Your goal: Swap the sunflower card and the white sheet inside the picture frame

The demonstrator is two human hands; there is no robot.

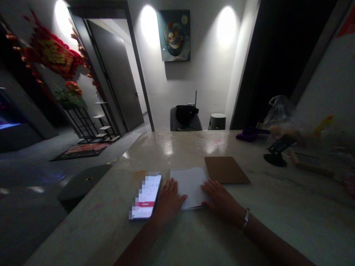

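Note:
A white square sheet or thin panel lies flat on the marble table in front of me. My left hand rests with spread fingers on its left edge, and my right hand lies likewise on its right edge. Neither hand grips anything. Just left of my left hand is a phone with its screen lit. A brown square board lies flat beyond my right hand, beside the white piece.
Toward the right stand a black phone stand, a purple item and a clear plastic bag. A chair is behind the far edge. One round stool sits at the left, another beyond the table.

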